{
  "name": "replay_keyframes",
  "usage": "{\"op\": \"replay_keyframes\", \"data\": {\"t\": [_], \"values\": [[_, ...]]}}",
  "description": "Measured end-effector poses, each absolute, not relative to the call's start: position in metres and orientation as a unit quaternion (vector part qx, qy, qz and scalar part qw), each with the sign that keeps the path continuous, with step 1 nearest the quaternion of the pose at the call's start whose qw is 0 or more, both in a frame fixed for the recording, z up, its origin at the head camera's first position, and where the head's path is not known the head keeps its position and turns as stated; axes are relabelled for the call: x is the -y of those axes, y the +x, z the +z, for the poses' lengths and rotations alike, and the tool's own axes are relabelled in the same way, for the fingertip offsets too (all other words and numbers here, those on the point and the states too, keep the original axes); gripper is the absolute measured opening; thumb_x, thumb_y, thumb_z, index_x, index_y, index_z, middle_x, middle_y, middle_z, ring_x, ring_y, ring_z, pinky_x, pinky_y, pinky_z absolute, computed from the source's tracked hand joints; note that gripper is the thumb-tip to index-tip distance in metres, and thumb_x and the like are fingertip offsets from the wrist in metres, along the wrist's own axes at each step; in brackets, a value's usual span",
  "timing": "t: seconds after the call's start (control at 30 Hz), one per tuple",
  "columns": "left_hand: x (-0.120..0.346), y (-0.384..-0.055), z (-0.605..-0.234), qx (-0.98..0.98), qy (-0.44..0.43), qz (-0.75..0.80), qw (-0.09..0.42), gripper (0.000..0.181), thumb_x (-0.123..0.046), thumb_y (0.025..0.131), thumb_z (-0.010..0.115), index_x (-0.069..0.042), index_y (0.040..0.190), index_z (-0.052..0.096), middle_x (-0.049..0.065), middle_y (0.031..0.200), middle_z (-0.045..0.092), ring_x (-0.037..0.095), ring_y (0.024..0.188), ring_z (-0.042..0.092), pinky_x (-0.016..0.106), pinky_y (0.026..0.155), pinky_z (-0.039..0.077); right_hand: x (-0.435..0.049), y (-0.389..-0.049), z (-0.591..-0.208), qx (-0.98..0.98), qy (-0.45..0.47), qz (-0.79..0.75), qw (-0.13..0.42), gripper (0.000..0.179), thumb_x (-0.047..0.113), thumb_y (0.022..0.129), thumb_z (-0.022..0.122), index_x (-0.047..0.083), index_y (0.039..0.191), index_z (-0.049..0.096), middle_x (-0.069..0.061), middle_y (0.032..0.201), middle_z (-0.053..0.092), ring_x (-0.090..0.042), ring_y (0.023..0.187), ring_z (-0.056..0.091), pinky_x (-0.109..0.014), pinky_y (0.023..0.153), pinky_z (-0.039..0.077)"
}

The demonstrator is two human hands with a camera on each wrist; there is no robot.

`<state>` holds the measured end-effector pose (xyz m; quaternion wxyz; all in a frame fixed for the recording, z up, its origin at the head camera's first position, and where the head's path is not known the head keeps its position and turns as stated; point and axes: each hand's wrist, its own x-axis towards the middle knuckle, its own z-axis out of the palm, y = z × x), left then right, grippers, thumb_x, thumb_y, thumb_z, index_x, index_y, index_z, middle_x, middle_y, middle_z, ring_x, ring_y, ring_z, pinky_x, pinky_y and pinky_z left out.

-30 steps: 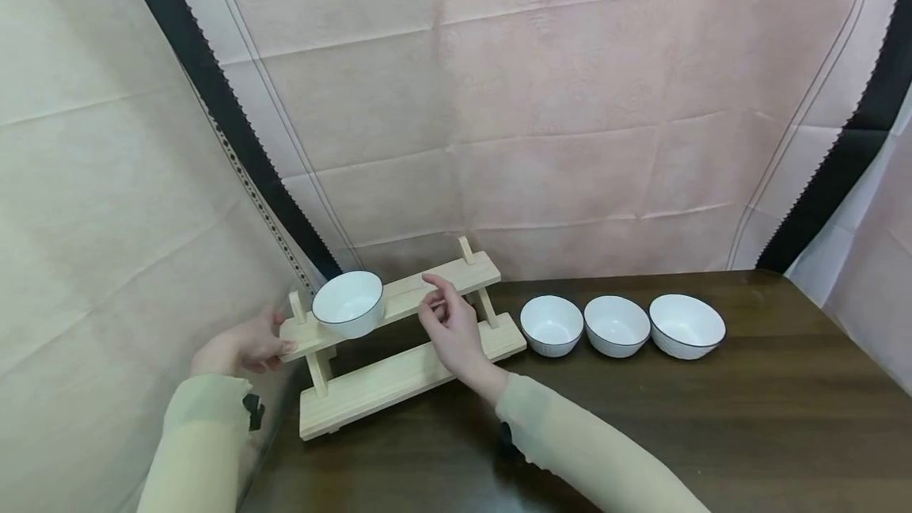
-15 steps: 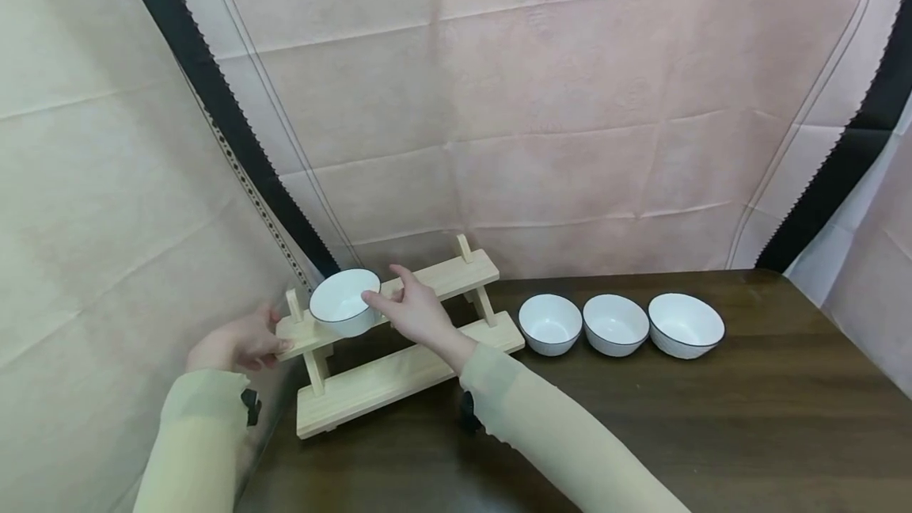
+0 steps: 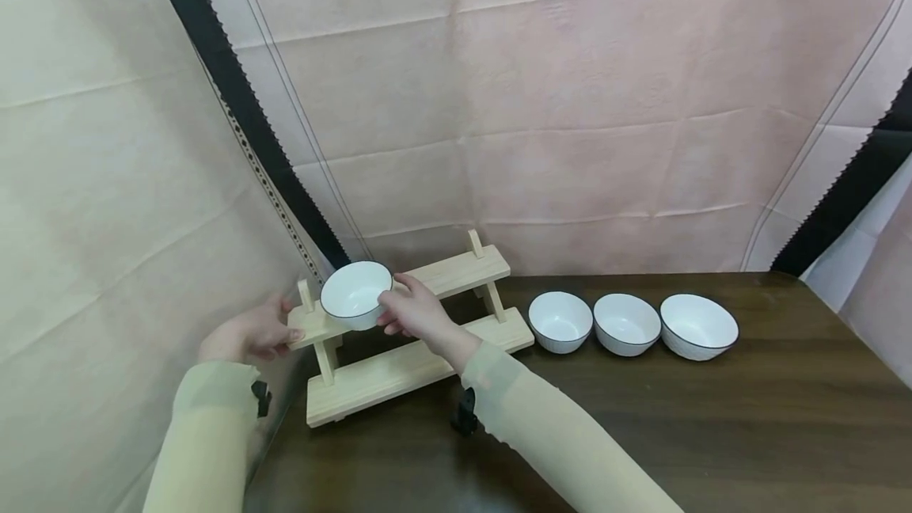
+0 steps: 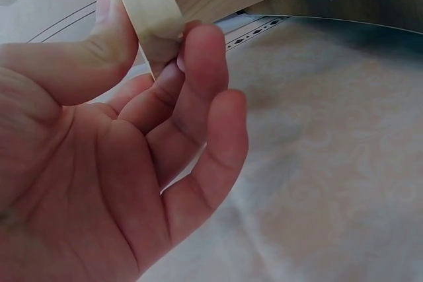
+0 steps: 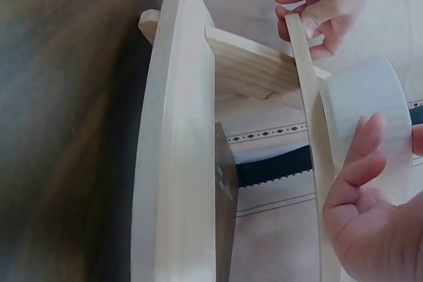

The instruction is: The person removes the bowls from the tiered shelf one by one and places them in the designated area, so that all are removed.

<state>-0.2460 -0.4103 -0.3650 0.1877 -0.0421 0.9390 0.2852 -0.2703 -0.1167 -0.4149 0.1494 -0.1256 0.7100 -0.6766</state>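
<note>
A two-tier wooden display rack (image 3: 385, 377) stands at an angle on the left of the table. My left hand (image 3: 252, 331) pinches the left end of its upper board; in the left wrist view the thumb lies on one face of the board (image 4: 149, 11) and fingertips on the other. A white bowl (image 3: 356, 291) with a dark rim sits on the upper board near that end. My right hand (image 3: 420, 311) grips the bowl's right side, thumb at the near side. The right wrist view shows its curled fingers (image 5: 360, 170) against the bowl (image 5: 370, 100).
Three similar white bowls, the left one (image 3: 560, 321), the middle one (image 3: 627, 324) and the right one (image 3: 698, 326), stand in a row right of the rack on the dark wooden table (image 3: 641, 418). Cloth walls (image 3: 570, 141) rise behind and at the sides.
My right hand has moved left from above the rack's middle to the bowl and taken hold of its side. The left hand stays on the rack's end. The view has shifted slightly.
</note>
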Motion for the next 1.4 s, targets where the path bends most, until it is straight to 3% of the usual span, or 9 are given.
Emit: {"op": "replay_keyframes", "data": {"t": [0.67, 1.07, 1.4], "values": [[0.409, -0.248, -0.366, -0.940, -0.041, 0.283, 0.188, 0.067, -0.015, 0.107, 0.068, 0.012, 0.147, 0.022, 0.029, 0.108, 0.068, 0.034, 0.097, 0.074, 0.049, 0.086, 0.064, 0.113, -0.263, -0.414, -0.681, -0.134, -0.697, 0.178, 0.076, 0.019, 0.099, 0.058, 0.011, 0.170, 0.034, -0.004, 0.083, 0.080, -0.009, 0.066, 0.069, -0.021, 0.063, 0.044], [0.409, -0.248, -0.363, -0.940, -0.040, 0.281, 0.190, 0.065, -0.014, 0.108, 0.067, 0.011, 0.146, 0.021, 0.028, 0.107, 0.067, 0.032, 0.095, 0.074, 0.047, 0.083, 0.064, 0.106, -0.258, -0.435, -0.681, -0.176, -0.695, 0.150, 0.074, 0.006, 0.101, 0.056, 0.022, 0.170, 0.037, -0.024, 0.097, 0.080, -0.011, 0.071, 0.072, -0.023, 0.070, 0.051], [0.407, -0.248, -0.365, -0.943, -0.034, 0.276, 0.186, 0.061, -0.012, 0.107, 0.068, 0.010, 0.142, 0.024, 0.026, 0.103, 0.068, 0.031, 0.093, 0.073, 0.047, 0.082, 0.064, 0.094, -0.252, -0.460, -0.655, -0.162, -0.725, 0.138, 0.077, 0.006, 0.100, 0.053, 0.021, 0.173, 0.032, -0.004, 0.098, 0.076, -0.010, 0.076, 0.070, -0.024, 0.075, 0.051]]}}
